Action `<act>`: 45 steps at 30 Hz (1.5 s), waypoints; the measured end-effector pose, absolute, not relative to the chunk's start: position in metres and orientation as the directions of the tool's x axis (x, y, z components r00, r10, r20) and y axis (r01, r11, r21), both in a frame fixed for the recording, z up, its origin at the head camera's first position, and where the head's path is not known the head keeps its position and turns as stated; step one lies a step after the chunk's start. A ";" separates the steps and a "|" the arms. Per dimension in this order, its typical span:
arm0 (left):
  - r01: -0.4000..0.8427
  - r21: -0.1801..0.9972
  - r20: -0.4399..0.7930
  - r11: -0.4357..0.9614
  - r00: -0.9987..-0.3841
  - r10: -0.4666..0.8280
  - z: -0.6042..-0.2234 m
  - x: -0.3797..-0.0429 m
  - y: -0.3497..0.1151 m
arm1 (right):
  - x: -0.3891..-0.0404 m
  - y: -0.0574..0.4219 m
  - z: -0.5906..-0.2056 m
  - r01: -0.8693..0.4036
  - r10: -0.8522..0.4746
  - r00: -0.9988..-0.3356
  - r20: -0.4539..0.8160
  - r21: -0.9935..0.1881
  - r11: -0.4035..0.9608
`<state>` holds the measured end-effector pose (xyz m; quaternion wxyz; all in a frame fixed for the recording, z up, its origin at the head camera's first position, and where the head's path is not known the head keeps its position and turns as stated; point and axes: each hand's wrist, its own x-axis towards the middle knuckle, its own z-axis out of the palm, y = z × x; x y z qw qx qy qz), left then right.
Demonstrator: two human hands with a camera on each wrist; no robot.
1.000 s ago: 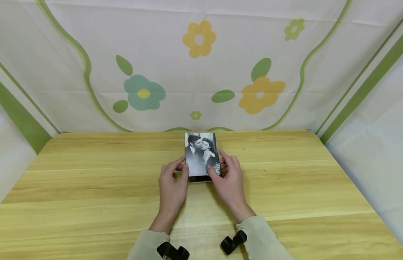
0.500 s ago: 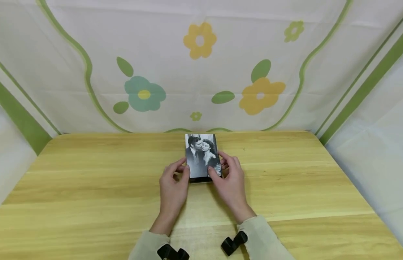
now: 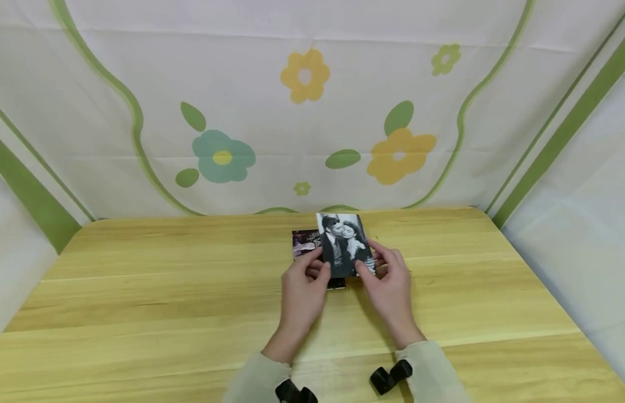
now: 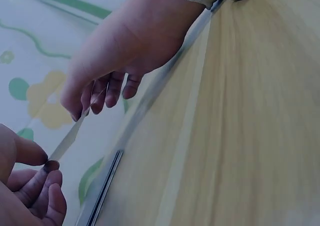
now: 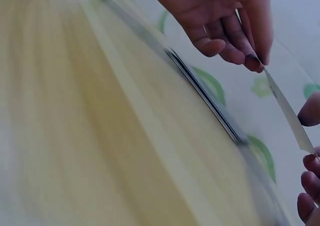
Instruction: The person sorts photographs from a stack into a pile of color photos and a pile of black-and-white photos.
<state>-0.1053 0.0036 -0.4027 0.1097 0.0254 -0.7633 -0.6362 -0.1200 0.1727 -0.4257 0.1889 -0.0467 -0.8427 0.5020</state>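
A black-and-white photo card (image 3: 343, 249) with two people close together is held up by both hands. My left hand (image 3: 303, 288) pinches its left edge between thumb and fingers. At the lower right side, my right hand (image 3: 390, 288) grips it with the thumb on the picture. Partly covered behind it, a small stack of picture cards (image 3: 306, 239) with a dark print on top lies on the table. In the left wrist view the held card (image 4: 67, 141) appears edge-on, raised above the stack (image 4: 106, 186). The right wrist view likewise shows the thin card (image 5: 287, 111) between both hands.
The light wooden table (image 3: 141, 302) reaches back to a white cloth (image 3: 262, 78) printed with flowers and green lines. Black devices (image 3: 390, 376) are strapped at both wrists, over pale sleeves (image 3: 433, 372).
Both hands have lifted the photo card off the stack and carried it to the right, uncovering part of the dark-printed card below. The head view has tilted up slightly.
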 end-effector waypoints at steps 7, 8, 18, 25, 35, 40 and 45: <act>0.061 0.980 0.068 0.187 -0.997 -0.032 -0.399 -0.111 0.049 | -0.117 0.221 -0.425 -0.059 0.385 -0.873 0.299 -0.849 0.526; 0.062 0.981 0.067 0.185 -0.998 -0.021 -0.398 -0.113 0.056 | -0.117 0.226 -0.424 -0.050 0.401 -0.865 0.301 -0.848 0.528; -0.005 0.973 0.001 0.230 -1.000 -0.029 -0.406 -0.116 0.095 | -0.121 0.248 -0.424 0.108 0.458 -0.860 0.226 -0.796 0.595; -0.027 0.951 -0.026 0.309 -1.000 -0.009 -0.408 -0.117 0.110 | -0.116 0.262 -0.422 0.224 0.461 -0.877 0.133 -0.736 0.638; -0.029 0.943 -0.028 0.331 -1.000 -0.008 -0.412 -0.116 0.107 | -0.117 0.260 -0.425 0.254 0.463 -0.880 0.105 -0.720 0.646; -0.037 0.944 -0.038 0.329 -0.999 -0.003 -0.412 -0.116 0.107 | -0.117 0.260 -0.426 0.260 0.463 -0.881 0.098 -0.717 0.647; -0.037 0.939 -0.037 0.342 -0.999 -0.009 -0.412 -0.117 0.106 | -0.118 0.256 -0.424 0.243 0.455 -0.882 0.120 -0.711 0.660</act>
